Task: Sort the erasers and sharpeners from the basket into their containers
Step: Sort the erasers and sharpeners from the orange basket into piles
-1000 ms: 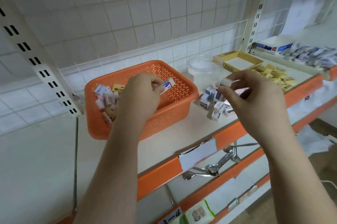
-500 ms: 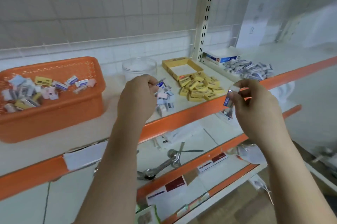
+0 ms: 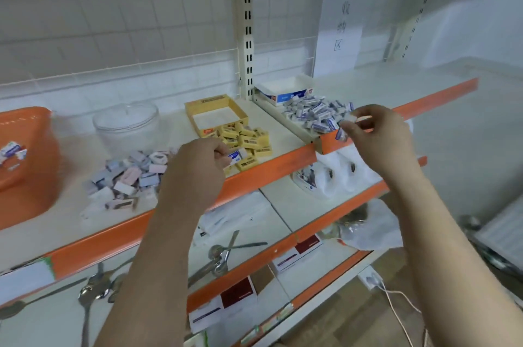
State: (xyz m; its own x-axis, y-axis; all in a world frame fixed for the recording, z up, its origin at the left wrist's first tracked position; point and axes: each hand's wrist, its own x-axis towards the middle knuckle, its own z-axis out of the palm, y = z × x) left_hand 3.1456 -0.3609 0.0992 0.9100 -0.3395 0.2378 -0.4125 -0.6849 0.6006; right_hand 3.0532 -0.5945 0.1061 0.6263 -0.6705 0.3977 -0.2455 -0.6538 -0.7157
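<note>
Our right hand [image 3: 377, 138] pinches a blue-and-white eraser [image 3: 341, 134] just at the near edge of the blue eraser pile [image 3: 317, 112]; we should release it low onto that pile. Our left hand [image 3: 198, 165] pinches another eraser [image 3: 237, 155], well left of the pile, due there next.

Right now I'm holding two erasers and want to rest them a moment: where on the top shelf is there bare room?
Bare shelf lies right of the blue-white eraser pile, toward the paper sign. A smaller strip lies between the orange basket and the pastel pile. It is crowded around the yellow erasers and yellow box.
</note>
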